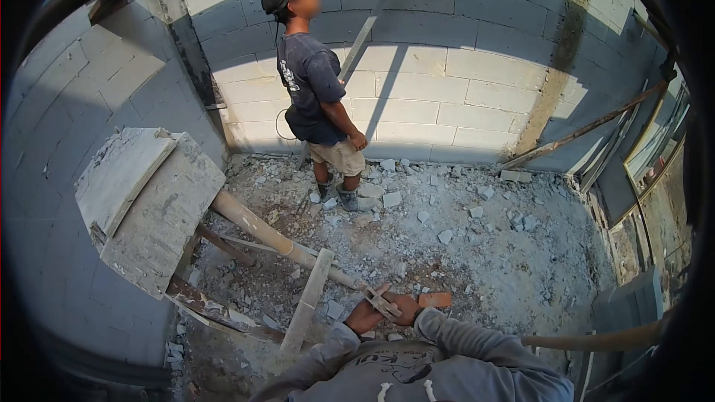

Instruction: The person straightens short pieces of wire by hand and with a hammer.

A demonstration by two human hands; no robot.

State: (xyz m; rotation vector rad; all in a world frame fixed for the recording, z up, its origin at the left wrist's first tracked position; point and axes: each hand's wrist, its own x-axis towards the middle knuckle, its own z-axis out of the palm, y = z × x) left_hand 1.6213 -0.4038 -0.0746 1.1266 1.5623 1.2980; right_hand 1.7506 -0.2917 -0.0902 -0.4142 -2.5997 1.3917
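Observation:
Close in front of my chest, both hands are together around a small, pale grey, narrow piece (383, 303) with a forked look; its kind is too small to make out. My left hand (363, 318) is closed on its left side. From the right, my right hand (405, 309) grips the same piece, fingers partly hidden. Just beyond them ends a bamboo pole (272, 237), which runs up left to the boards. An orange brick piece (435, 299) appears beside my right hand. Left of my hands, a short plank (307, 301) lies across the scaffold timbers.
Another person (313, 89) stands by the block wall (417, 104), near a long slanted pole (372, 18). Worn boards (160, 216) form a platform at left. Rubble (477, 212) covers the ground below. A bamboo pole (603, 339) crosses at lower right.

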